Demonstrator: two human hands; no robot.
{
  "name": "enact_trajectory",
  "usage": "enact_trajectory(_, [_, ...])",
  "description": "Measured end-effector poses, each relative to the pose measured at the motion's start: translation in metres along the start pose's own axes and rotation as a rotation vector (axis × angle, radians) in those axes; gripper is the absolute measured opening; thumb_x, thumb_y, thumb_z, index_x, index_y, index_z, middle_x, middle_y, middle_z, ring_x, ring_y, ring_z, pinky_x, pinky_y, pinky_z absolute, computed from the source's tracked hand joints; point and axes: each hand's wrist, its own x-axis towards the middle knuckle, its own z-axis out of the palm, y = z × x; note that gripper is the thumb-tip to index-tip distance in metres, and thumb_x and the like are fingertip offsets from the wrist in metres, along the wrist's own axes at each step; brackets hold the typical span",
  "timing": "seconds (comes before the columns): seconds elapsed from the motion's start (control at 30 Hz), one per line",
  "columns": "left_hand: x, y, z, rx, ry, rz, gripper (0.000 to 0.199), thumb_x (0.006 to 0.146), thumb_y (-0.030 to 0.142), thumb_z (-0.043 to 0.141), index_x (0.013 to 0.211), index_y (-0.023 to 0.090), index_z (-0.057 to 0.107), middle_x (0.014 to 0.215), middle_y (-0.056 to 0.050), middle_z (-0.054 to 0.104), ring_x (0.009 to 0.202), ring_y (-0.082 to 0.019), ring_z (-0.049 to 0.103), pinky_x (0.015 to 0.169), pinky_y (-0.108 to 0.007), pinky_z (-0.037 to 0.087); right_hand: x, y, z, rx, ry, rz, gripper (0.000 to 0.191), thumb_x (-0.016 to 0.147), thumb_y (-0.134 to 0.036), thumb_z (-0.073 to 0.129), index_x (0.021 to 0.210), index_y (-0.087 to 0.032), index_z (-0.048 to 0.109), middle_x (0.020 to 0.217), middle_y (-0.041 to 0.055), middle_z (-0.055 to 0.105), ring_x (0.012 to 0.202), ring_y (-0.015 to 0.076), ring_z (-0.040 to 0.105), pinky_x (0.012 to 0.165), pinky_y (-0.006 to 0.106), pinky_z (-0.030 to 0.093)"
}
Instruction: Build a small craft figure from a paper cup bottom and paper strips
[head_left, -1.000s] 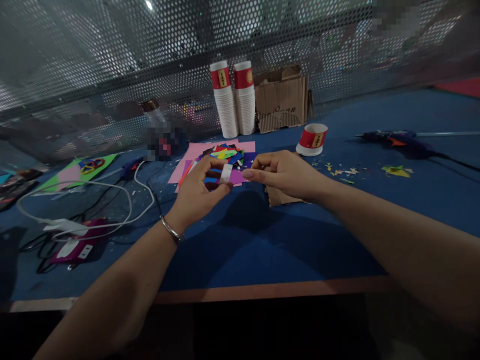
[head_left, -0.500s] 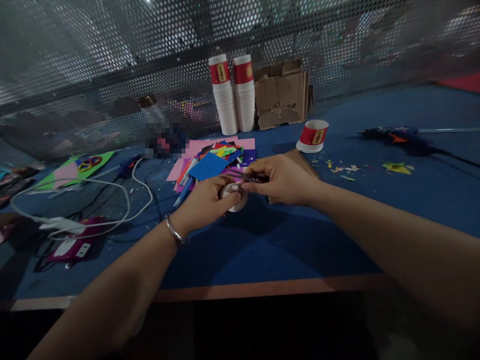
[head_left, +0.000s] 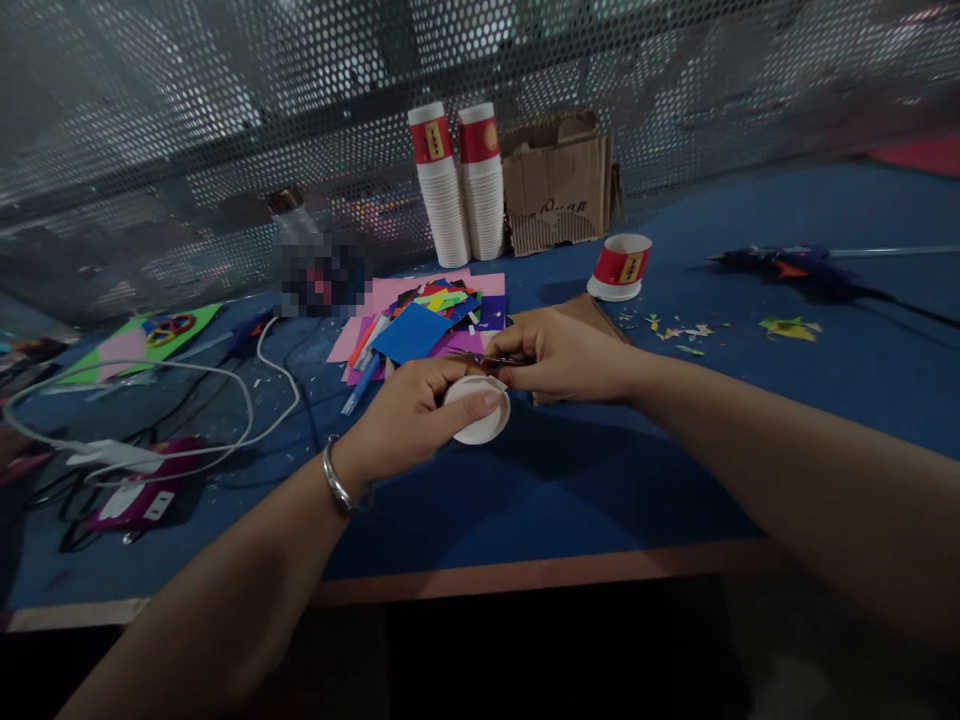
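At twelve o'clock on my left hand's (head_left: 412, 408) pinched white paper disc (head_left: 484, 430), scissors (head_left: 495, 361) gripped in my right hand (head_left: 559, 352) could slip, nicking me.

Mid-frame, the right hand (head_left: 564, 353) partly covers probable scissors (head_left: 495, 361); left of centre, an object (head_left: 321, 280) is pixelated; the right edge crops a black cord (head_left: 916, 307).

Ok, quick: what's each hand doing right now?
Left hand: closed, holding a round white piece, seemingly a paper cup base, thumb across it.
Right hand: closed, holding dark scissors at that piece's far edge.
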Motion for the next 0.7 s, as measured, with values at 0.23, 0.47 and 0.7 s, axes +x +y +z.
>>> enact_trajectory(0.23, [0.003, -0.001, -0.005, 0.032, 0.07, -0.02, 0.035, 0.091, 0.045, 0.064, 0.071, 0.016, 0.066, 0.06, 0.001, 0.058, 0.053, -0.01, 0.05, 0.046, -0.021, 0.037, -0.007, -0.006, 0.001, 0.11, 0.084, 0.094, 0.029, 0.086, -0.048, 0.077, 0.095, -0.02, 0.075, 0.063, -0.0049, 0.054, 0.05, 0.0082, 0.038, 0.047, 0.026, 0.028])
enact_trajectory(0.47, [0.003, -0.006, 0.0, -0.079, 0.053, -0.109, 0.031, 0.088, 0.044, 0.068, 0.076, 0.016, 0.069, 0.06, 0.001, 0.06, 0.046, -0.009, 0.047, 0.042, -0.022, 0.035, -0.002, -0.005, 0.003, 0.085, 0.088, 0.012, 0.036, 0.079, -0.051, 0.082, 0.082, -0.017, 0.071, 0.074, -0.0009, 0.063, 0.066, 0.0112, 0.051, 0.057, 0.027, 0.037])
enact_trajectory(0.7, [0.002, -0.01, 0.006, -0.118, 0.168, 0.044, 0.042, 0.092, 0.049, 0.07, 0.065, 0.017, 0.065, 0.063, 0.001, 0.053, 0.054, -0.008, 0.045, 0.047, -0.022, 0.034, -0.003, -0.013, 0.007, 0.166, 0.085, -0.029, 0.042, 0.082, -0.059, 0.078, 0.081, -0.02, 0.061, 0.068, -0.0041, 0.053, 0.063, 0.0111, 0.047, 0.056, 0.027, 0.036])
